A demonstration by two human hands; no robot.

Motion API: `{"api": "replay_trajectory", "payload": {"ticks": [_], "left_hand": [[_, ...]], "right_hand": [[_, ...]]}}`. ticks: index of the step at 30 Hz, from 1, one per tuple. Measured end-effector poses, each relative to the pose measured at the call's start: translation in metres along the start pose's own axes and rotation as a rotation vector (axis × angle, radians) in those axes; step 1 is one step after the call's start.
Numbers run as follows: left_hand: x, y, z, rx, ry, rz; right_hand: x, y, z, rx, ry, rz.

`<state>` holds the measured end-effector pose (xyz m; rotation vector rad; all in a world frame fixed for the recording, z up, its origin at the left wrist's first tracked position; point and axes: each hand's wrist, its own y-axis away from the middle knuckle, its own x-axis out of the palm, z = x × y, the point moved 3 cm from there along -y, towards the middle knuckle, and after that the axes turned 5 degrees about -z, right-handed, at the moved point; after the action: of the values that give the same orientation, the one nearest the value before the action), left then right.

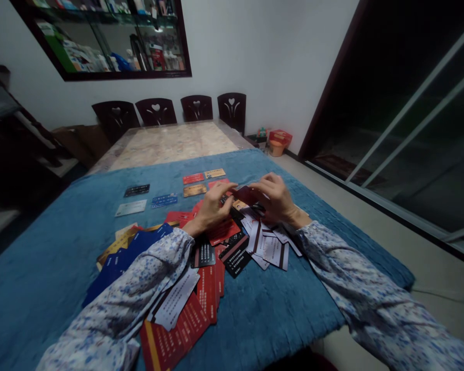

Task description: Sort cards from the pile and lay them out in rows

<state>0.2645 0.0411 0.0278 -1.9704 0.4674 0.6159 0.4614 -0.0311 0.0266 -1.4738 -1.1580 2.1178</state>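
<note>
Between my two hands a dark red card [245, 195] is held up above the pile. My right hand [275, 198] grips its right side, fingers bent. On its other side, my left hand [213, 207] pinches the left edge with fingertips, though the exact contact is partly blurred. Beneath them cards overlap: red cards [224, 231], black cards with a stripe [235, 255] and white cards with a dark stripe [276, 251]. By my left forearm are dark blue cards [127, 255], gold cards [118, 247] and more red cards [178, 335].
Farther out lie single cards: a black card [136, 190], a silver card [130, 207], a blue card [164, 200], a red card [193, 178] and gold ones. A blue cloth [286, 304] covers the table's near part. Several dark chairs [156, 112] stand beyond.
</note>
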Motion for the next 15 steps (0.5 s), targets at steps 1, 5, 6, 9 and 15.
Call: {"api": "replay_trajectory", "payload": {"ticks": [1, 5, 6, 9, 15], "left_hand": [[0.000, 0.000, -0.001, 0.007, -0.005, 0.008], [0.003, 0.001, -0.002, 0.032, -0.013, 0.041], [0.004, 0.001, -0.001, 0.040, -0.006, 0.040], [0.004, 0.002, 0.002, 0.061, 0.019, 0.016], [0.002, 0.004, 0.006, 0.054, 0.013, 0.038]], "right_hand": [[0.000, 0.000, 0.002, -0.018, 0.007, 0.022], [0.003, 0.002, 0.007, -0.067, 0.016, 0.074], [0.004, 0.002, 0.007, -0.070, 0.017, 0.070], [0.010, 0.003, 0.004, -0.082, 0.028, 0.034], [0.019, 0.008, -0.003, -0.077, 0.029, 0.043]]}}
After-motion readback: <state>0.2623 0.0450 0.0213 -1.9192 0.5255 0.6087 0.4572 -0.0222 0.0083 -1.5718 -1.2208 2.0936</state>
